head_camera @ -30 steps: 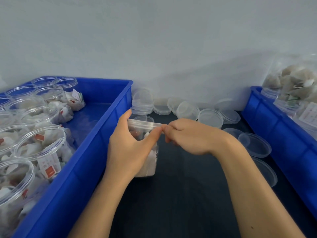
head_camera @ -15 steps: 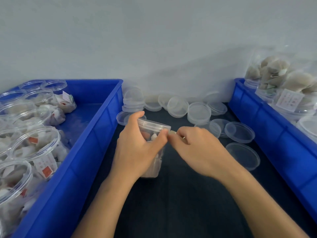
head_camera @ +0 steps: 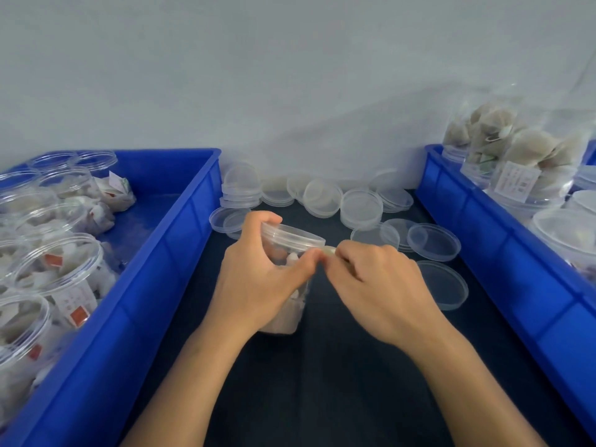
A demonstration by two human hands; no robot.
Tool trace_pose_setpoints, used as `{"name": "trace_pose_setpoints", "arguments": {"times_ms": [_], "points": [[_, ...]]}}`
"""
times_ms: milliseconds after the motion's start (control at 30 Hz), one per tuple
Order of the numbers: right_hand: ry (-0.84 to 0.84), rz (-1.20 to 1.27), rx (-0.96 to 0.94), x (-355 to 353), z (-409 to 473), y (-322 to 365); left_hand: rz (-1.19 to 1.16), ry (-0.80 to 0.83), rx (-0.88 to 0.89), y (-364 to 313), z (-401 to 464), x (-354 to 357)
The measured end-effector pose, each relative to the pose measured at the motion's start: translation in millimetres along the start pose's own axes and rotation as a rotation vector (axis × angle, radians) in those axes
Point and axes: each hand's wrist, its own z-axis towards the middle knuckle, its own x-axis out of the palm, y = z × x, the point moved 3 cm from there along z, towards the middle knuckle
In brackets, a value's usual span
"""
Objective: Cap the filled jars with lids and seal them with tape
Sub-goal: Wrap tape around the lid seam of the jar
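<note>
The jar (head_camera: 285, 279) stands on the dark bench (head_camera: 322, 382), in the gap between the two blue crates, and all other things are easy to place from it. It is filled with small white packets, and a clear lid (head_camera: 292, 235) already sits on its mouth, a little tilted toward the camera.

The left hand (head_camera: 258, 279) wraps around the jar from the left side. Its fingers curl around the back of the lid rim and the thumb comes across the front, probably to keep the jar from turning while the seal goes on. The right hand (head_camera: 377, 285) is just right of the jar. Its fingers are curled and pinch a small pale strip, which looks like the end of the tape (head_camera: 329, 250), at the lid's right edge. The tape roll itself I cannot see.

Left of the jar, the crate (head_camera: 167, 253) holds many filled jars without lids (head_camera: 58, 272), so they wait close to the holding hand. Behind the jar and to its right, loose lids (head_camera: 361, 204) lie along the wall, near the right hand. Further right, the second crate (head_camera: 483, 240) holds closed jars (head_camera: 532, 179), which seem to be the finished ones.
</note>
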Motion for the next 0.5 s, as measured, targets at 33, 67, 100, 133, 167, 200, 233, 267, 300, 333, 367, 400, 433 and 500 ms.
{"name": "trace_pose_setpoints", "arguments": {"times_ms": [33, 67, 100, 133, 167, 200, 233, 267, 300, 333, 367, 400, 433, 500], "points": [[-0.004, 0.001, 0.004, -1.1, -0.2, -1.4, 0.001, 0.003, 0.015, -0.9, -0.3, 0.2], [-0.007, 0.003, 0.007, -1.9, -0.1, -2.4, 0.0, 0.006, 0.026, -1.4, -0.6, 0.6], [-0.009, 0.004, 0.008, -2.7, 0.0, -3.1, -0.001, 0.009, 0.035, -1.8, -1.0, 0.9], [-0.01, 0.006, 0.009, -3.3, 0.0, -3.5, -0.003, 0.011, 0.041, -2.0, -1.4, 1.2], [-0.011, 0.009, 0.009, -3.6, 0.1, -3.6, -0.006, 0.01, 0.046, -2.1, -1.7, 1.2], [-0.013, 0.015, 0.007, -3.7, 0.2, -3.5, -0.01, 0.01, 0.051, -2.0, -1.7, 0.8], [-0.017, 0.02, 0.006, -3.7, 0.3, -3.3, -0.015, 0.01, 0.057, -2.0, -1.6, 0.5], [-0.022, 0.023, 0.005, -3.6, 0.5, -3.0, -0.02, 0.011, 0.058, -1.7, -1.4, -0.1], [-0.027, 0.023, 0.004, -3.4, 0.7, -2.5, -0.023, 0.013, 0.055, -1.4, -1.1, -0.5], [-0.032, 0.019, 0.003, -3.1, 0.8, -2.0, -0.027, 0.015, 0.051, -1.1, -1.0, -1.0], [-0.036, 0.013, 0.0, -2.9, 0.9, -1.5, -0.028, 0.019, 0.047, -1.2, -0.7, -1.1], [-0.038, 0.009, -0.001, -2.8, 1.1, -1.3, -0.03, 0.022, 0.044, -1.0, -0.4, -1.1], [-0.039, 0.009, -0.001, -2.7, 1.2, -1.3, -0.035, 0.022, 0.042, -0.7, -0.3, -1.1], [-0.044, 0.015, -0.003, -2.2, 1.3, -1.3, -0.054, 0.019, 0.04, 0.1, -0.1, -1.1]]}}
